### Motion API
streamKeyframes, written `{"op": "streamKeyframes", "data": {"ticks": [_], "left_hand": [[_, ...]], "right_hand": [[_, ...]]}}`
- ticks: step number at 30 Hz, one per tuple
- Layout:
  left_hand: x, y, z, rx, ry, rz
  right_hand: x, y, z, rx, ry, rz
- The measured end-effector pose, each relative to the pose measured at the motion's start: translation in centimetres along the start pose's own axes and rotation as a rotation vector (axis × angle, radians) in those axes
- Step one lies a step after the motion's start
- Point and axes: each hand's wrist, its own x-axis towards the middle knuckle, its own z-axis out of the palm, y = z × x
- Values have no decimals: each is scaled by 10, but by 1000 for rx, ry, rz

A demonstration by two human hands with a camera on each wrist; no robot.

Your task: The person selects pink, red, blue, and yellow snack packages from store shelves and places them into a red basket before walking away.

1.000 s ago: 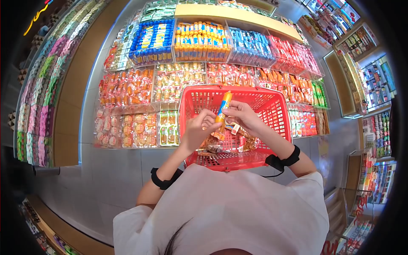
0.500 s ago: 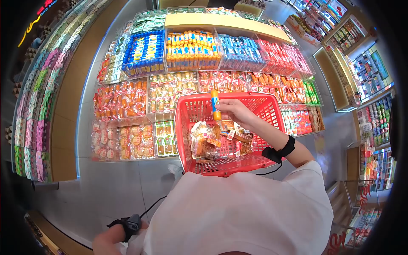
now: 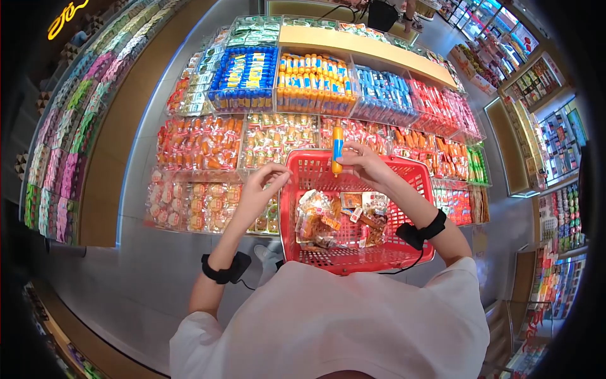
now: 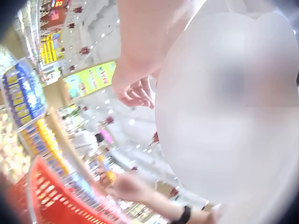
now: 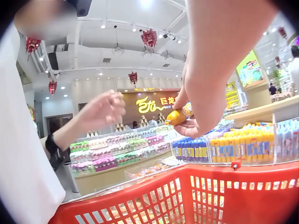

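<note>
One red basket (image 3: pixel 288 221) sits near, the loosely curled, empty left hand (image 3: pixel 262 186) by its left edge and, farther, the right hand (image 3: pixel 365 165) pinching a yellow-and-blue tube (image 3: pixel 338 150) above the far side, where light pressure should prevent squashing.

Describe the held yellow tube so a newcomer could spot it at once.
In the head view, find the red basket by the white shirt. In line with its far rim, the right hand pinches a yellow tube with a blue band. Similar tubes sit packed together beyond; only this one is in a hand.
</note>
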Motion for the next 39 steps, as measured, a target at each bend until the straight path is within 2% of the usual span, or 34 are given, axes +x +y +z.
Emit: {"op": "streamKeyframes", "data": {"ticks": [1,4,5,8,10,12,13,16,17,20,22,24,27,30,33,36,39], "left_hand": [[12,-31,3,65,-35,-26],[34,-79,14,507,-84,132],[40,-93,16,580,-80,263],[49,-107,25,651,-52,374],[52,-113,29,671,-25,392],[54,-118,30,713,-8,400],[54,-116,30,718,-18,315],[54,-119,30,747,5,346],[54,-119,31,741,25,361],[55,-112,31,774,13,335],[56,-113,30,788,-24,291],[58,-113,29,790,-49,265],[59,-114,30,787,-46,250],[59,-113,31,787,-48,230],[60,-113,31,782,-46,230],[60,-111,32,771,-16,254],[61,-113,31,767,-14,277]], "right_hand": [[3,-3,0,11,20,-2],[15,-30,1,-84,123,36],[24,-37,-4,-133,144,24],[71,-59,-29,-417,219,-102],[117,-66,-60,-554,299,-113],[173,-60,-96,-907,509,-273],[191,-62,-103,-963,570,-260],[243,-60,-124,-1297,635,-226],[259,-58,-130,-1268,656,-101],[286,-50,-132,-1404,817,-118],[299,-44,-140,-1429,824,-58],[303,-33,-144,-1543,837,-107],[306,-23,-145,-1647,845,-22],[305,-24,-154,-1680,776,-129],[308,-28,-150,-1719,763,28],[308,-24,-154,-1712,799,-148],[291,-37,-144,-1730,659,-236]]}}
